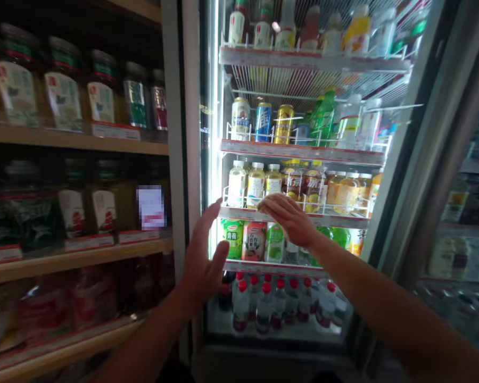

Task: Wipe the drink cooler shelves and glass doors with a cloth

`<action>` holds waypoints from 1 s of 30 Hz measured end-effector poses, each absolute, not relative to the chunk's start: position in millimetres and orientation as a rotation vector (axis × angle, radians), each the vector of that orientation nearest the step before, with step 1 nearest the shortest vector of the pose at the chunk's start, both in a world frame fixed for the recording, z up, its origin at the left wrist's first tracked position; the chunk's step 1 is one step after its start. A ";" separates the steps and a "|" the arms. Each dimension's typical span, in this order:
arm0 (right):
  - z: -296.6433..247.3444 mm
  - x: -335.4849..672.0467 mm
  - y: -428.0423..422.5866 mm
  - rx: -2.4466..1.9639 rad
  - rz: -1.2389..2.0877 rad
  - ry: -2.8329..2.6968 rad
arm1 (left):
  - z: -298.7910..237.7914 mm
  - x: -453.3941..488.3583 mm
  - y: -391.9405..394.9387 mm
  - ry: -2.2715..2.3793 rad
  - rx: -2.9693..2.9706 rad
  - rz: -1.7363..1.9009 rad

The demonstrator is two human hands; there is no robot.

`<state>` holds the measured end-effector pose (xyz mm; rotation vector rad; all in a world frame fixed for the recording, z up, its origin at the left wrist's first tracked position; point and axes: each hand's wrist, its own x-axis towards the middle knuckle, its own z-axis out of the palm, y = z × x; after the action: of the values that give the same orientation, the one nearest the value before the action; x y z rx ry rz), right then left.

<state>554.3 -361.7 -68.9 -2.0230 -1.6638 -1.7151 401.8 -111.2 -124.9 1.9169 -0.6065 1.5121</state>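
Observation:
My left hand (205, 255) is raised at the left edge of a lit drinks fridge, thumb apart from the stretched fingers, with nothing in it. Over the fridge's lower middle shelf, my right hand (285, 215) is stretched out flat, palm turned down and left, also holding nothing. Just above its fingertips stand white-capped bottles of pale yellow drink (256, 183) and bottles of brown tea (293, 181). Below it, a green carton (232, 236), a red carton (253, 240) and a green bottle (274, 243) share a shelf. Whether the right fingers touch anything I cannot tell.
Cans (262, 122) and green bottles (325, 117) fill a higher shelf behind wire rails. Red-capped bottles (265, 308) stand at the fridge bottom. Wooden shelves (75, 137) with bottles are on the left, beside the fridge frame (179, 133). A metal door edge (435, 175) rises on the right.

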 end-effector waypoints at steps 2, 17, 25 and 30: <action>-62.7 559.5 -374.7 -2.002 -1.703 -1.729 | -141.6 426.4 -110.1 -0.616 2.134 1.622; -89.8 558.9 -367.3 -2.006 -1.753 -1.570 | -205.4 520.2 -88.9 -0.318 2.447 2.053; -73.5 559.0 -331.8 -1.849 -1.916 -1.164 | -207.5 523.7 -85.8 -0.335 2.427 2.060; -62.3 559.4 -343.8 -2.068 -1.853 -1.574 | -208.3 526.1 -84.2 -0.347 2.406 2.050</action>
<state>559.4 -343.8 -62.3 -2.0685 -1.5742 -1.8531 526.1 -84.2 -208.3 2.4062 -0.3474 2.0503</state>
